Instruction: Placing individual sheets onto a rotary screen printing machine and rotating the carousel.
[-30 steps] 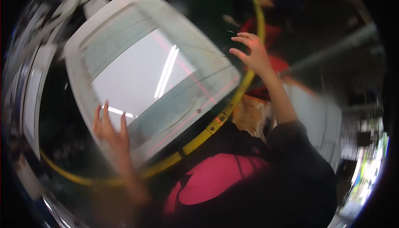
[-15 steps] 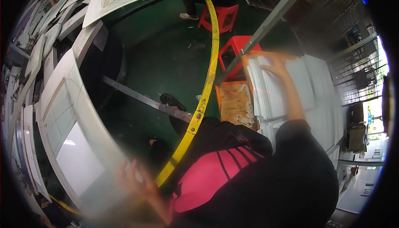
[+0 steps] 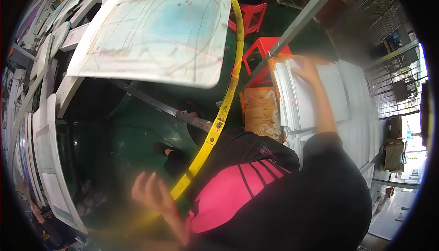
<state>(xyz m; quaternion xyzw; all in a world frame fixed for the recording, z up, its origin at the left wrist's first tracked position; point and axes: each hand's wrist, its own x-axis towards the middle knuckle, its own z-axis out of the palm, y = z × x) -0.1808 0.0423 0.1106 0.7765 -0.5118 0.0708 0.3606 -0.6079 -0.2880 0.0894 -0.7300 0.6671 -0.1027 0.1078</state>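
My left hand (image 3: 154,197) hovers over the lower end of the yellow curved rail (image 3: 221,118), fingers apart and nothing in them. My right hand (image 3: 308,72) lies on the stack of white sheets (image 3: 331,88), fingers spread near its left edge; whether they pinch a sheet is blurred. Across the upper middle stretches a broad pale board (image 3: 151,45) with thin dark lines, a blue patch and small red dots. Along the left side stands another pale board (image 3: 49,155), out of my left hand's reach. A dark sleeve covers my right upper arm.
A grey metal bar (image 3: 173,111) runs under the rail above a green floor. Beyond the rail stand a red stool (image 3: 265,50) and another, where a person sits. An open wooden box (image 3: 258,111) adjoins the stack. A metal post (image 3: 306,15) slants at the upper right.
The boards have shifted round: the one beside my left hand has left that spot, and a blue-patched board fills the upper middle. My right hand stays on the stack.
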